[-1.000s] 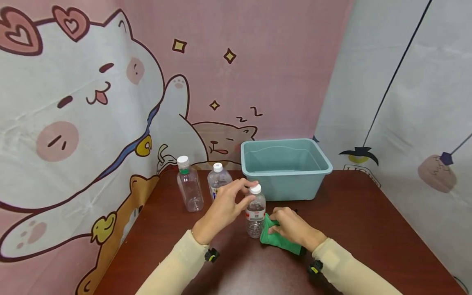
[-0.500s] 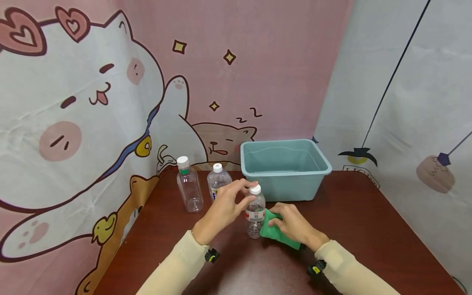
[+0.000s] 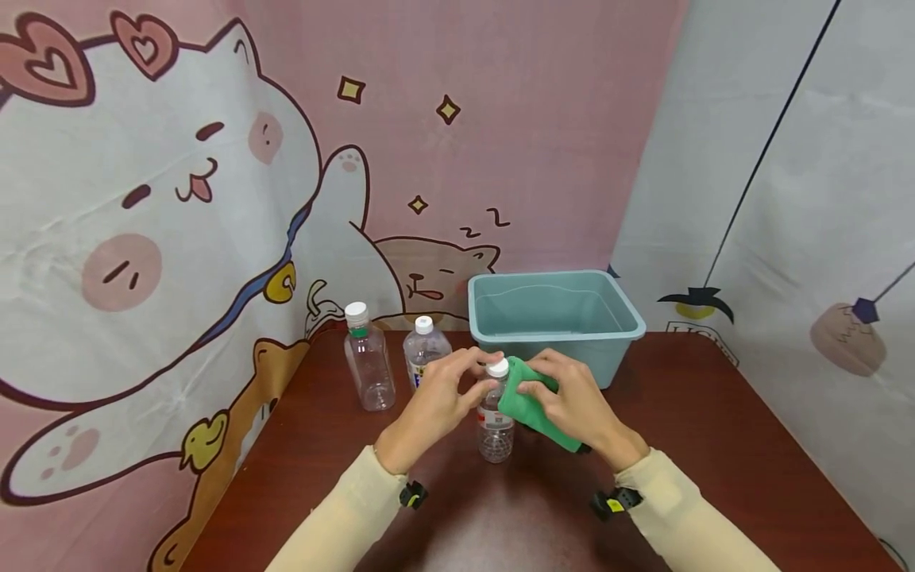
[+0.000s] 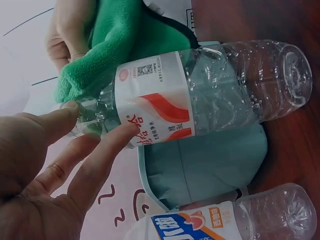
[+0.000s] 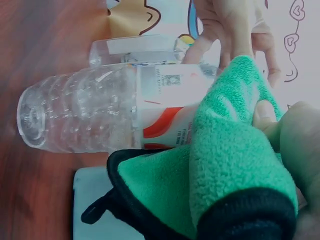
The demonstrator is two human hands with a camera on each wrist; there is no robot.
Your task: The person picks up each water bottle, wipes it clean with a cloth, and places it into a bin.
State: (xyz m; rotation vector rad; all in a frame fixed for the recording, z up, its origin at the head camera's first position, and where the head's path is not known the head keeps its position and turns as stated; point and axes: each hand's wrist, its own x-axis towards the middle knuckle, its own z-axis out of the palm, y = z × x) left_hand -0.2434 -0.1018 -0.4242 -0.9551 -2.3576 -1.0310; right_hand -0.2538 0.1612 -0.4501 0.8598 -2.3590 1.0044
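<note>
A clear plastic bottle (image 3: 496,439) with a white cap and a red-and-white label stands upright on the table. My left hand (image 3: 445,392) holds it by the neck just under the cap, thumb and fingers around it. In the left wrist view the thumb (image 4: 62,120) lies on the neck and a fingertip reaches the label. My right hand (image 3: 577,397) grips a folded green cloth (image 3: 527,407) and holds it against the bottle's upper right side. Black edging and a small loop show on the cloth (image 5: 235,150) in the right wrist view.
Two more clear bottles stand at the left: a tall one (image 3: 371,369) with a green neck ring, and a shorter one (image 3: 423,347) partly behind my left hand. A light blue plastic tub (image 3: 557,349) sits behind the bottle, at the back of the brown table (image 3: 715,445).
My right hand has moved the green cloth up along the bottle, from its lower side to near the cap. The left hand has kept its hold, and the bottle stays in place.
</note>
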